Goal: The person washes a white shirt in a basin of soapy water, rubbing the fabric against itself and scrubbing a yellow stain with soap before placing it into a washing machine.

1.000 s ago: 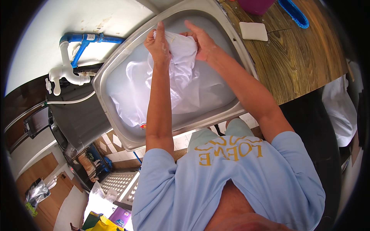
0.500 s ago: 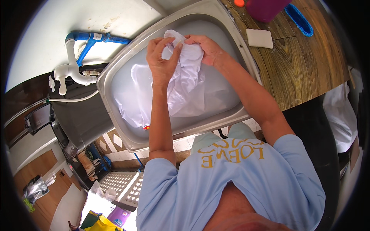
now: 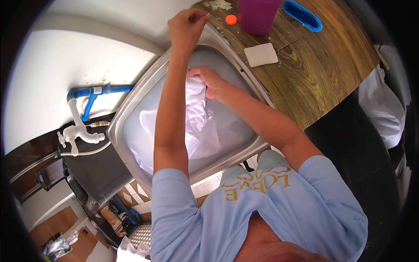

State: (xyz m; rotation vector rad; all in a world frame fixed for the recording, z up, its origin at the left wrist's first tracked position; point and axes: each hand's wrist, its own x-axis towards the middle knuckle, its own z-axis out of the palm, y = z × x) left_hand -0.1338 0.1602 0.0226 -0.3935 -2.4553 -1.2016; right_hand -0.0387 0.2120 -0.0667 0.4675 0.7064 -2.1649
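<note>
I see the white cloth (image 3: 196,111) crumpled in my closed right grip (image 3: 210,82), spreading sheer through cloudy water (image 3: 233,135); left grip (image 3: 187,29) curled, contents I cannot tell.

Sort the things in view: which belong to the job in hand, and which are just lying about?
In the job:
white cloth, in the right hand
metal sink and cloudy water
left hand, raised; whether it holds anything is unclear

Apparently just lying about, untouched:
pale bar
purple container
orange cap
blue oblong item
</note>
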